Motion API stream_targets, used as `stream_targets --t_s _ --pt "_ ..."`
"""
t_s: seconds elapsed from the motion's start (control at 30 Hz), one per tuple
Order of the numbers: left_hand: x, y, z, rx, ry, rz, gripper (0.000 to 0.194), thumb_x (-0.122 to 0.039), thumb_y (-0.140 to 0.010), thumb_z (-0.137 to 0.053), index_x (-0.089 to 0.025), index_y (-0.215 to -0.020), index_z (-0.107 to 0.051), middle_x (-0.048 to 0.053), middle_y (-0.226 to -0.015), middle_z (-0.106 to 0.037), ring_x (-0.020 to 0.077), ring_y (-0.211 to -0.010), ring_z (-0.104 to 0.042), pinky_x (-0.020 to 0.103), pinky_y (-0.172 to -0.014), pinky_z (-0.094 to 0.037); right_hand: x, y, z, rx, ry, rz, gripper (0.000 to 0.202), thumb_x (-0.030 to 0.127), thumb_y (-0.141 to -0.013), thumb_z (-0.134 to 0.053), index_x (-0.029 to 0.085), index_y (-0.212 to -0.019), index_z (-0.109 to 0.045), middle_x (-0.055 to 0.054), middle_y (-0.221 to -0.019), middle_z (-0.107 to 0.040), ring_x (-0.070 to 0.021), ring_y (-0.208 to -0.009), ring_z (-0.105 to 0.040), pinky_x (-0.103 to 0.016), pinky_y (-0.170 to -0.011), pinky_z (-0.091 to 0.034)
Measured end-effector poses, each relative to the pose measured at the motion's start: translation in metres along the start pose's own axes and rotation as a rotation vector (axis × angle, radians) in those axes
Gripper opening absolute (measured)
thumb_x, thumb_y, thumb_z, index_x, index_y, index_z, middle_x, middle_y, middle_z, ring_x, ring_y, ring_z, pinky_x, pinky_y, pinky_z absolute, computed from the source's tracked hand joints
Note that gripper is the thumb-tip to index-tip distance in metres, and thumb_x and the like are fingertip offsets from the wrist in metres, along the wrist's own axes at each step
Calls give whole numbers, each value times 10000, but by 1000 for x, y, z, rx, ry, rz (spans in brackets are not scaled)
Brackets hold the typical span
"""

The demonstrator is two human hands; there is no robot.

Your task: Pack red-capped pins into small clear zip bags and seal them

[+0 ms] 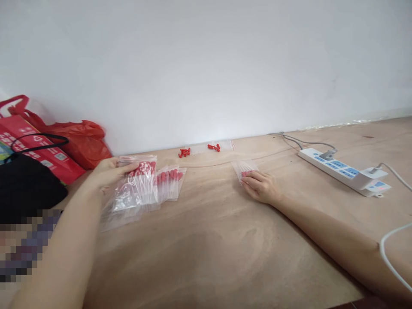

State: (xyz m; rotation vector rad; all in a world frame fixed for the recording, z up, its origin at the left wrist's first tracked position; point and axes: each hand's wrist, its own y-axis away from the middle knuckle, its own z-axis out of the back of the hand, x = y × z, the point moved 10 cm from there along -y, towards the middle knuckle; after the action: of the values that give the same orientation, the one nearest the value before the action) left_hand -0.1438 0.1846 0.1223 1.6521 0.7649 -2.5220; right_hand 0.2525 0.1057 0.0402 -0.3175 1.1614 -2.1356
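In the head view, the left hand [108,171] pinches the top of a bag stack [141,191] above the counter [206,240]; the right hand [264,188] curls over another bag [240,166], fingertips too hidden to tell its grip. The thin film should handle light, limp and slippery; grip across the red pieces [146,168].
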Motion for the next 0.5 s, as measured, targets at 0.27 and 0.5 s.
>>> stream_targets --t_s 0.27,0.5 --pt "-56 77 -107 43 395 -400 263 -266 -621 -691 -148 -686 -464 32 -794 -629 125 -678 -604 255 -611 -515 17 -17 -38 42 -511 -317 553 323 -763 -529 205 -1246 -286 -144 -1159 -397 -44 -520 -488 -227 -490 -475" --pt "-51 142 -187 429 207 -660 77 -112 -732 -509 -173 -731 -463 61 -938 -627 157 -900 -590 304 -787 -483 24 -30 -46 -22 -503 -279 474 192 -739 -508 223 -1185 -350 -114 -1109 -421 -171 -880 -526 -309 -688 -499"
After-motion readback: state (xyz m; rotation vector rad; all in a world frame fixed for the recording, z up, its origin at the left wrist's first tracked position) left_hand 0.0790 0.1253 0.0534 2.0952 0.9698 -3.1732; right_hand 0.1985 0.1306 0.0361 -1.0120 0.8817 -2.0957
